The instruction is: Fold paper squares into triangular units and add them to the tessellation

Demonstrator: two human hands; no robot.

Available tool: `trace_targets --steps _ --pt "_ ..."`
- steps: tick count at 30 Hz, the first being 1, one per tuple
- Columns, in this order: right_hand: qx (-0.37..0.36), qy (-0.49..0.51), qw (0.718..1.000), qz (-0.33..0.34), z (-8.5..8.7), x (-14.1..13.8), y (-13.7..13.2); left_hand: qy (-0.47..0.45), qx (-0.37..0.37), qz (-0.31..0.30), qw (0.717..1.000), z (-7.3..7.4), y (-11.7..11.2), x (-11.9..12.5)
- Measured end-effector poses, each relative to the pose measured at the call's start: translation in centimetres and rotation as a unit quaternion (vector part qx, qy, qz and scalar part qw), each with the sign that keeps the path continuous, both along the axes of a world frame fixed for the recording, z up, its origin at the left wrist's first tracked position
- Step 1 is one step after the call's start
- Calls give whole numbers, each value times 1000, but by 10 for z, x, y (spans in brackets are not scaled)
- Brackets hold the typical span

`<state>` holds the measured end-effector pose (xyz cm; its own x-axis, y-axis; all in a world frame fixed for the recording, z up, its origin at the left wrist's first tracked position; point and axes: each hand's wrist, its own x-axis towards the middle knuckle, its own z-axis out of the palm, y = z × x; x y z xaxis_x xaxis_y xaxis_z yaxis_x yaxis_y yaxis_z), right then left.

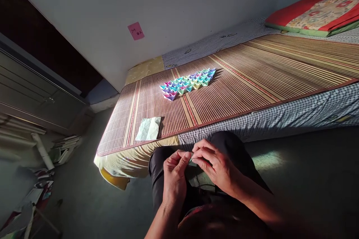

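Above my lap, my left hand (176, 170) and my right hand (214, 162) meet fingertip to fingertip. Both pinch a small pale-green piece of folded paper (192, 160), mostly covered by the fingers. Ahead on the bed's bamboo mat (232, 93) stand rows of small folded paper boats (186, 84) in blue, pink, yellow, green and purple. A creased pale-green paper sheet (149, 129) lies flat near the mat's front edge, ahead and to the left of my hands.
The bed's checked sheet (294, 104) hangs over the front edge near my knees. A red floral folded quilt (322, 11) rests at the far right. On the wall is a pink note (135, 31). Stacked books and papers (66, 147) stand on the floor at left.
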<state>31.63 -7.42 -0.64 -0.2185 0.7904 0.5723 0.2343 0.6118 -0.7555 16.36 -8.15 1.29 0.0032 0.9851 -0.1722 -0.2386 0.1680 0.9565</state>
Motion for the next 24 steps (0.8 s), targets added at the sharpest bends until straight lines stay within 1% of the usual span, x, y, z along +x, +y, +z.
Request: trace_targets --steps 3,6,9,12,14,16,18,21,24 --pt "-47 41 998 0 1 0 1 7 7 1 1000 0 -1 -1" --pt "-95 55 994 11 2 0 3 1 -6 -6 1000 -3 -1 -3" --pt "-110 57 992 18 3 0 6 -16 -20 -29 999 -3 -1 -5" --pt "-94 69 993 11 2 -1 7 -46 -30 -50 997 0 0 -5" --pt "-77 78 994 0 0 -2 7 -73 -48 -47 995 1 0 -4" --pt "-59 81 995 -8 -2 -4 7 -91 -72 -26 993 1 0 -3" --pt "-44 77 996 -14 -3 -5 6 -87 -83 6 993 0 -2 -2" --pt "-35 68 997 -24 -2 -5 6 -51 -55 43 996 -1 -4 -1" --pt "-33 62 997 -33 0 -4 6 -19 -1 49 999 1 -8 1"
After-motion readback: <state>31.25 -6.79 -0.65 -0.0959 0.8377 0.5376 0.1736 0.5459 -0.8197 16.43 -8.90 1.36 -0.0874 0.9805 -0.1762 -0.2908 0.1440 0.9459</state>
